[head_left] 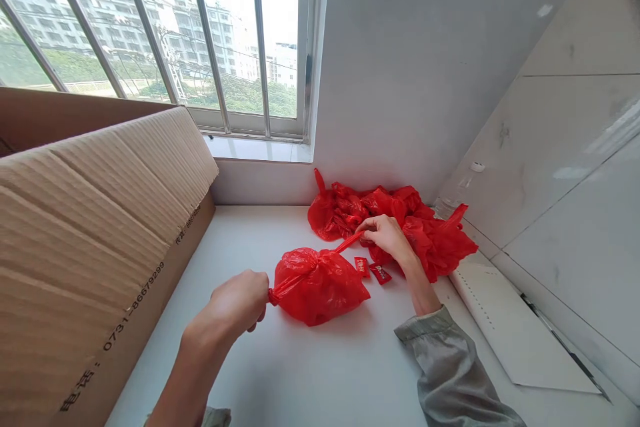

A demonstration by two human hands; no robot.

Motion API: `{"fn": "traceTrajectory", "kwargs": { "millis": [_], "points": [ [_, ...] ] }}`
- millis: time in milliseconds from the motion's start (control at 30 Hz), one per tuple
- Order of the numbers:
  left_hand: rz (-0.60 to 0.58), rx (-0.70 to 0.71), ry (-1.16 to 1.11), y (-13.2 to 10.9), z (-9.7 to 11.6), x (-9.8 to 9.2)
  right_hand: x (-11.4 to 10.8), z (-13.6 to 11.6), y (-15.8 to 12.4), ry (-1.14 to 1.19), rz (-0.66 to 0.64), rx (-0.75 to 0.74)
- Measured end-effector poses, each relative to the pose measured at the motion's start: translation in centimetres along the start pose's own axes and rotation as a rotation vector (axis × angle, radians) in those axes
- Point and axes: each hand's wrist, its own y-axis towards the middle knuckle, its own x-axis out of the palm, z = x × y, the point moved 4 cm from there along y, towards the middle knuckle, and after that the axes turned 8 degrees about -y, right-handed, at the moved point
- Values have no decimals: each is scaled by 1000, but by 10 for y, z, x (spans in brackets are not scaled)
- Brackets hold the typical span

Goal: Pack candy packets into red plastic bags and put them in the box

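Observation:
A small filled red plastic bag [317,285] lies on the white counter [330,373] in the middle. My left hand [239,307] is closed in a fist on the bag's left handle strand. My right hand [387,235] pinches the other handle strand, pulled taut up and to the right. The two strands cross at a knot on top of the bag. Two little red packets [373,270] lie on the counter just right of the bag, below my right wrist.
A heap of tied red bags [425,227] sits in the back corner against the wall. A large open cardboard box [90,227] fills the left side. A barred window [200,33] is behind. A white panel [505,327] lies flat at the right by the tiled wall.

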Motion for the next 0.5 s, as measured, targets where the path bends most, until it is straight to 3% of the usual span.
{"fn": "traceTrajectory", "kwargs": {
  "millis": [267, 400, 500],
  "points": [
    [78, 310, 84, -2, -11, -8, -22, -6, -16, -67, -6, -56],
    [188, 439, 76, -19, -14, -15, -46, -30, -34, -57, 33, -150],
    [283, 497, 47, -32, -15, -19, -49, -56, -47, -5, 20, -271]
  ]
}}
